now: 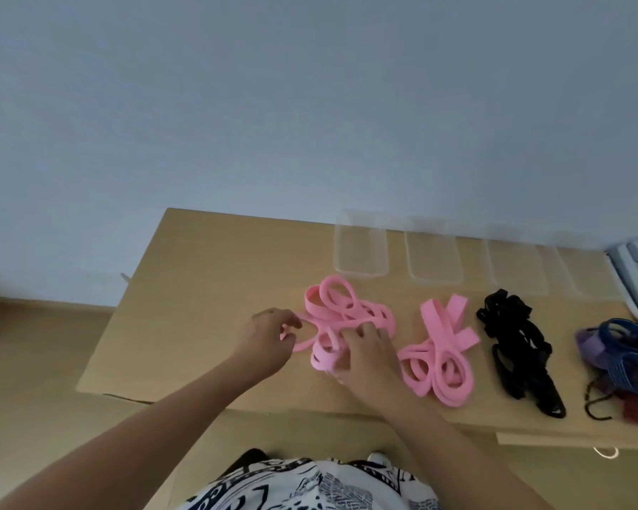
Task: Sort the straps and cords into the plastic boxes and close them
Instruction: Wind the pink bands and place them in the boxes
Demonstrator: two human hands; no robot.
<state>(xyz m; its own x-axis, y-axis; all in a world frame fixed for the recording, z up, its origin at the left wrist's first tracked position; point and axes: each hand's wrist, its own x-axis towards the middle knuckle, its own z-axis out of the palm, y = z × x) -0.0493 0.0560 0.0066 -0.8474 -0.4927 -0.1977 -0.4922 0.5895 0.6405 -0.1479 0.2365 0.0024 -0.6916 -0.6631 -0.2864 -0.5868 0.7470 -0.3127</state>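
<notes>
Our left hand pinches a loop end of the pink strap tangle lying mid-tabletop. Our right hand presses on the tangle, fingers spread. More pink straps, black straps and blue cords lie toward the right edge. Open clear boxes line the far edge.

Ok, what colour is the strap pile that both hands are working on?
Pink. The strap pile shows clearly in the head view, with the left hand and right hand on it.

wall: pale blue-grey | table: light wood | floor: seemingly wood
</notes>
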